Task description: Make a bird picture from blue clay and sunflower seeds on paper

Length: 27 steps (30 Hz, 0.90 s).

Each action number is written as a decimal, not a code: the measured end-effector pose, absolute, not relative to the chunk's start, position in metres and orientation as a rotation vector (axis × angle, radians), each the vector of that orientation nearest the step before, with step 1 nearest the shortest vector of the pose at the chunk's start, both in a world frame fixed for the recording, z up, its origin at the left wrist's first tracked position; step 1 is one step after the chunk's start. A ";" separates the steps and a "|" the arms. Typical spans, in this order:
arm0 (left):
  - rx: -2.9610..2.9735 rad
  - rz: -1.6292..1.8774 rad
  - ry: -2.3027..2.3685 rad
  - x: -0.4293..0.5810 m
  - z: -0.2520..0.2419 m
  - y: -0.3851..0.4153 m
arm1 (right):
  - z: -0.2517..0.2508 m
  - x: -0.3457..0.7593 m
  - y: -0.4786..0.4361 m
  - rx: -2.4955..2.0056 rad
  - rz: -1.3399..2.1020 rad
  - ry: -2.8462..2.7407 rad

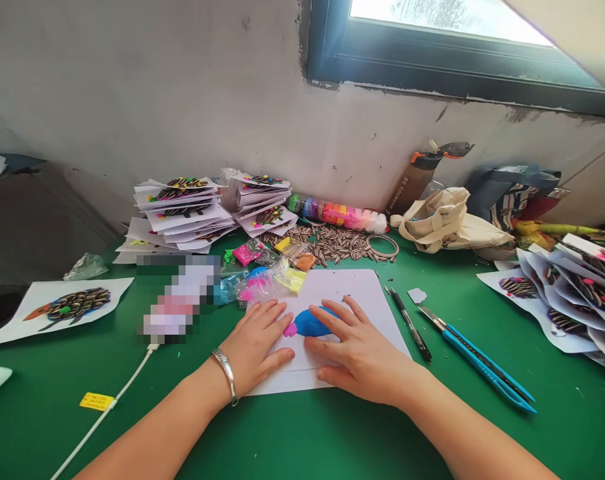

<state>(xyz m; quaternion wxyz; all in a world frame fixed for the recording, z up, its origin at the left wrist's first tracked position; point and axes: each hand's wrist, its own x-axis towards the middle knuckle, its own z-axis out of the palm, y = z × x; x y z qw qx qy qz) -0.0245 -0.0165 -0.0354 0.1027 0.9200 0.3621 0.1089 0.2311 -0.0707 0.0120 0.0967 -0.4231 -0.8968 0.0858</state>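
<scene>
A white sheet of paper (367,293) lies in front of me. On it is a flattened oval of blue modelling clay (309,323), with a small pink lump of clay (291,329) at its left end. My left hand (259,343), wearing a silver bracelet (225,373), rests on the paper with fingers apart, its fingertips close to the pink lump. My right hand (359,353) spreads over the blue oval and covers its right part. Whether those fingers press on the clay is hard to tell. Neither hand visibly grips anything.
Bags of coloured clay (255,287) and scattered sunflower seeds (332,243) lie behind the paper. A black pen (409,327) and blue utility knife (482,363) sit to the right. Stacked seed pictures (182,213) stand back left; a finished bird picture (67,307) and pixelated object (182,300) lie left.
</scene>
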 end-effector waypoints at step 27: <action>2.712 0.310 1.087 -0.022 -0.036 -0.017 | -0.019 0.253 -0.051 -1.436 0.303 -2.269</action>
